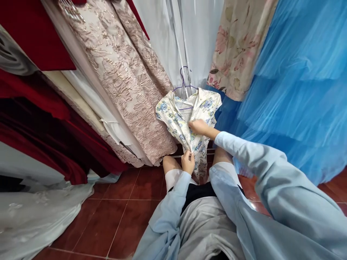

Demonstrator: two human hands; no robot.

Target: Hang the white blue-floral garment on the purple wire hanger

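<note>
A white blouse with blue and yellow flowers [173, 121] hangs in front of me on a purple hanger [183, 77]. Its collar lies apart at the neck, where the hanger's lower bar shows. My right hand [199, 127] is closed on the blouse's front edge, partway down the chest. Lower on the same front, my left hand [188, 161] pinches the cloth near the middle. The bits of fabric inside both sets of fingers are hidden. The blouse's lower end drops between my knees.
Pink brocade gowns [116, 72] hang close on the left, with dark red dresses [54, 119] beyond them. A blue tulle gown [292, 108] fills the right side. White lace cloth [46, 213] spreads over the red tiled floor [130, 216]. A floral cream dress [238, 50] hangs behind.
</note>
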